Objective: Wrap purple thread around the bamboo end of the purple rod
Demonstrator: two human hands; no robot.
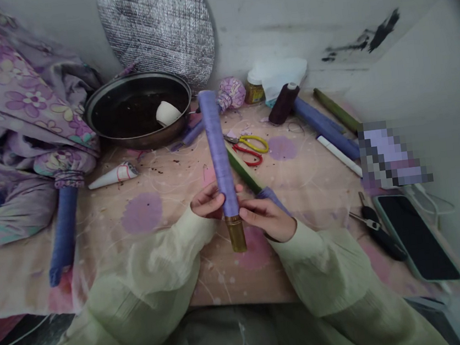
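Observation:
Upright in front of me stands a purple-wrapped tube, its lower end bare and golden brown. My left hand is closed around its lower part, thumb in front and fingertips showing past the far side. From the other side my right hand pinches it just above the bare end, its other fingers partly hidden behind. Behind the right hand lies a green stick with a purple-blue wrapped end. Scissors with red and yellow handles rest beyond it.
At the back left is a dark pan holding a white cup. A white cone lies before it. Floral cloth bundles with wrapped handles fill the left. To the right are a dark thread spool, keys and a phone.

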